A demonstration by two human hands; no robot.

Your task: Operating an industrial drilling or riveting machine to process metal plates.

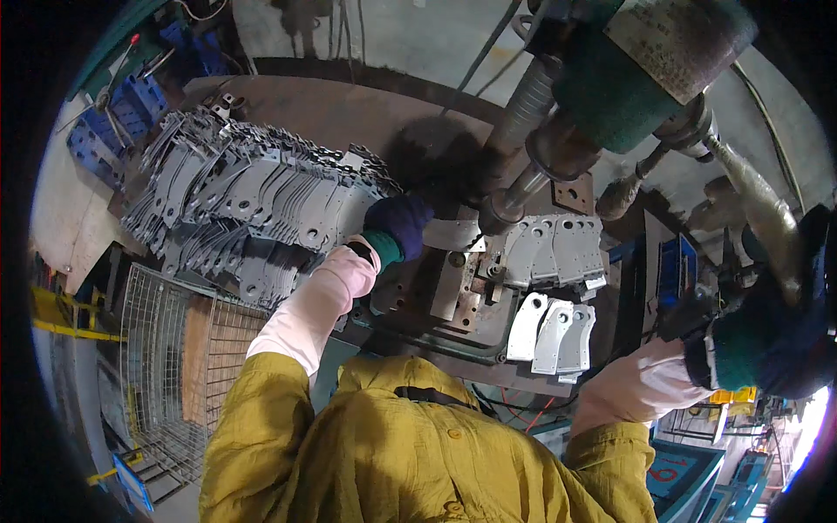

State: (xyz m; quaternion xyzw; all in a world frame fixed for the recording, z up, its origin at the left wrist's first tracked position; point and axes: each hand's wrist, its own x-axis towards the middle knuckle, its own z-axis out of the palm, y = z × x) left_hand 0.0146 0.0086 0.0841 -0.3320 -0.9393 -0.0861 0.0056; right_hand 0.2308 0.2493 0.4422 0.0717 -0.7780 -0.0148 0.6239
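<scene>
My left hand (pixel 397 225), in a dark blue glove with a green cuff, is closed on one end of a flat, curved grey metal plate (pixel 455 234). The plate's other end lies at the fixture (pixel 452 288), below the round ram (pixel 504 209) of a green press (pixel 610 96). At the far right, my right hand (pixel 767 340), also in a dark glove, is closed at the lower end of a long, worn press lever (pixel 763 200). Deep shadow hides most of its fingers.
Large stacks of similar metal plates (pixel 253 192) cover the table's left side. More plates (pixel 554 248) lie right of the fixture, with several bright ones (pixel 549 336) by the front edge. A wire cage (pixel 166 366) stands lower left, a blue bin (pixel 676 270) to the right.
</scene>
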